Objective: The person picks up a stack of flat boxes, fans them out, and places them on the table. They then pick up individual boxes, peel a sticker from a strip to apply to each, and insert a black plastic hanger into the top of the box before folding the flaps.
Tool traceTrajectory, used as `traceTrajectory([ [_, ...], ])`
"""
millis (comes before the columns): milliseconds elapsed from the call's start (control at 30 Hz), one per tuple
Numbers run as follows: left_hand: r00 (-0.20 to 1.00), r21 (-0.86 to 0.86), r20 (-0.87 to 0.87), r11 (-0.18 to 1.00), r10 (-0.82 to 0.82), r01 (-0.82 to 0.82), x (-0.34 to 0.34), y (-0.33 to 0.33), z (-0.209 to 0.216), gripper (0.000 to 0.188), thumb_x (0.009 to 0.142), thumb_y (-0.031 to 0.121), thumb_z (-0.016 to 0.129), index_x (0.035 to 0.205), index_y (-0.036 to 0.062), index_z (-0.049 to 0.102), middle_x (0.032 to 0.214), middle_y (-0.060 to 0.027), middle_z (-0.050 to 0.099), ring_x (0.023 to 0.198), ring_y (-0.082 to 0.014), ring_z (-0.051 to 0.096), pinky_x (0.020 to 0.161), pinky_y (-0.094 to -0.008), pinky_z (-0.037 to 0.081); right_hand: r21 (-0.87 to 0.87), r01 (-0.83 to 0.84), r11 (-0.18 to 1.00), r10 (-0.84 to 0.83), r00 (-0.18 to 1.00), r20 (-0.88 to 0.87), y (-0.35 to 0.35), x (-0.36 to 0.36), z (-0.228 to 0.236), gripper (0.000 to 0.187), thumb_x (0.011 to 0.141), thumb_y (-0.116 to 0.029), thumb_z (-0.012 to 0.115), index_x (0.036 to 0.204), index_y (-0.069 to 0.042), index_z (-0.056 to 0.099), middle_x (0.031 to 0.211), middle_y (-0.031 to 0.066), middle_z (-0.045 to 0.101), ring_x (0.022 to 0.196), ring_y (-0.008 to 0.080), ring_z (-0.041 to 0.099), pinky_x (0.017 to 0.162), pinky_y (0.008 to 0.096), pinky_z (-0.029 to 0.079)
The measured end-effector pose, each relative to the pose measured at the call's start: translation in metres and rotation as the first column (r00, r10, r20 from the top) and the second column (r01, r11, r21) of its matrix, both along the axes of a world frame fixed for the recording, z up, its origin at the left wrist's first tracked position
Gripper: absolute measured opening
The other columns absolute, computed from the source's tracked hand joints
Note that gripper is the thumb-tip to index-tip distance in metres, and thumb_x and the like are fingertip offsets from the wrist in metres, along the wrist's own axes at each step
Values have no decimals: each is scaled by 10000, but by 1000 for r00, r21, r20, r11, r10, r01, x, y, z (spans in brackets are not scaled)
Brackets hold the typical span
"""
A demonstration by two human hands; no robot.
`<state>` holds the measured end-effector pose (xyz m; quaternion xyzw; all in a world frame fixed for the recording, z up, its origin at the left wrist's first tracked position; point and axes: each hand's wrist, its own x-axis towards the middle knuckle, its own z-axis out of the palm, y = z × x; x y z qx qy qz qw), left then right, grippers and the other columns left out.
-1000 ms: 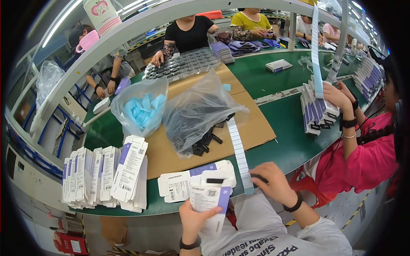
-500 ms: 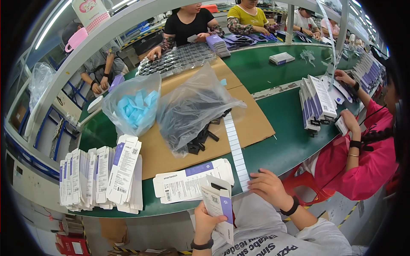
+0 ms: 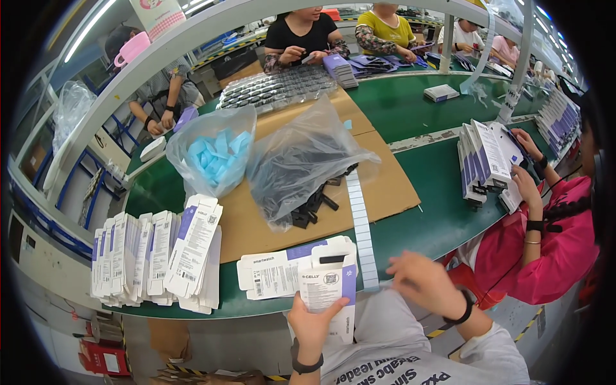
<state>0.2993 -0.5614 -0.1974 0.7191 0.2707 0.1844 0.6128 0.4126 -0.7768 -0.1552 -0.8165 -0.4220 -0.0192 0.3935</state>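
My left hand [image 3: 313,321] grips a white and purple carton [image 3: 329,289] upright at the table's front edge. Its top end is open, and something dark shows inside. Behind it a flat white and purple carton [image 3: 269,276] lies on the table, partly covered by the held one. My right hand [image 3: 420,282] hovers to the right of the held carton, close to the lower end of a strip of pale labels [image 3: 361,231]. Motion smears its fingers, so whether they pinch anything cannot be made out.
Flattened cartons [image 3: 138,256] stand in a row at left. On a cardboard sheet [image 3: 391,186] rest a clear bag of black parts [image 3: 301,173] and a bag of light blue pieces [image 3: 218,154]. A person in pink [image 3: 545,250] works at right beside stacked cartons [image 3: 481,154].
The held carton has turned so its printed face points more toward me. My right hand has lifted off the label strip and shifted slightly right. The view has swung a little left.
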Motion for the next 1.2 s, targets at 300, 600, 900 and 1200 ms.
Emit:
traceTrajectory([
  [300, 1000, 361, -19, 933, -8, 14, -7, -9, 6, 647, 626, 381, 921, 991, -54, 610, 839, -160, 730, 707, -233, 726, 640, -301, 558, -146, -125, 981, 166, 934, 318, 54, 24, 73, 159, 771, -68, 714, 881, -67, 599, 831, 55, 587, 824, 255, 572, 724, 359, 492],
  [600, 998, 336, -32, 940, -55, 62, -13, -12, 13, 634, 613, 273, 938, 1037, -56, 603, 884, -146, 737, 784, -181, 723, 712, -291, 565, -300, -150, 942, 276, 855, 438, 65, 18, 75, 133, 768, -126, 694, 843, -98, 587, 810, 40, 584, 808, 230, 559, 699, 337, 479],
  [900, 995, 372, -78, 924, -63, 88, -14, -11, 11, 660, 596, 320, 944, 1012, -62, 602, 863, -161, 732, 763, -194, 726, 689, -295, 566, -335, -207, 919, 311, 904, 292, 62, 16, 86, 119, 781, -137, 700, 839, -102, 602, 804, 38, 594, 828, 237, 574, 685, 345, 490],
  [1200, 999, 395, 21, 918, -42, 30, -16, -13, 7, 639, 618, 478, 899, 884, -15, 592, 757, -150, 712, 643, -253, 713, 579, -321, 548, -335, -129, 933, 230, 931, 283, 68, 16, 78, 128, 790, -124, 699, 854, -81, 597, 805, 61, 586, 846, 261, 568, 713, 349, 485],
])
